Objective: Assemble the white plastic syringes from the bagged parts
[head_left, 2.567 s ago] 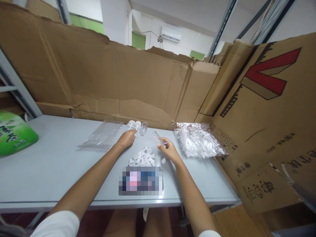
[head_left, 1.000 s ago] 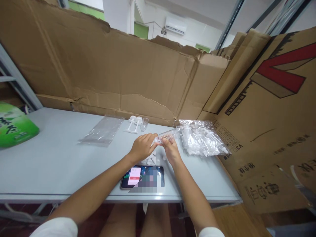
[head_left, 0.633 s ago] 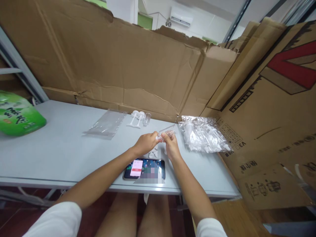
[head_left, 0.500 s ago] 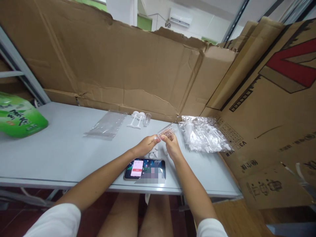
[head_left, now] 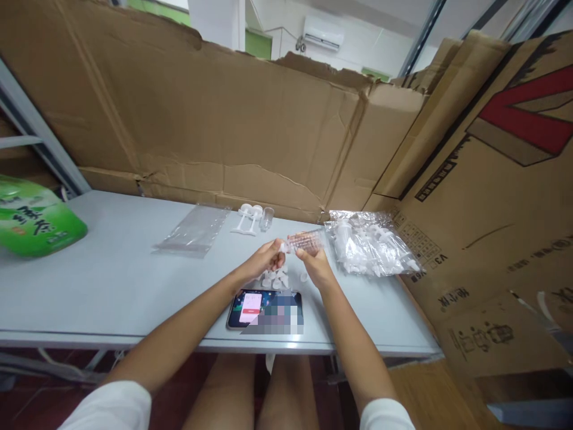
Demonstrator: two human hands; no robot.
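Note:
My right hand (head_left: 316, 266) is closed around a clear ribbed plastic cylinder (head_left: 307, 241), held sideways above the table. At its left end my left hand (head_left: 270, 258) pinches a small white plastic piece (head_left: 284, 246); whether that piece touches the cylinder I cannot tell. Below the hands lies a small heap of white plastic parts (head_left: 274, 279), partly hidden by the left hand. One more small white part (head_left: 304, 277) sits by my right wrist. In front of the heap is a phone (head_left: 245, 309) with its screen lit.
White plastic frames with round ends (head_left: 248, 220) and a clear cup (head_left: 267, 219) stand at the back. A flat clear bag (head_left: 194, 232) lies left of them. A bag of white parts (head_left: 371, 246) is on the right, a green pouch (head_left: 40, 221) far left. Cardboard (head_left: 233, 119) walls the table (head_left: 111, 275).
My left hand has shifted slightly left and down from the cylinder, and a white piece now shows at its fingertips. The cylinder is more level, and more of the heap is visible.

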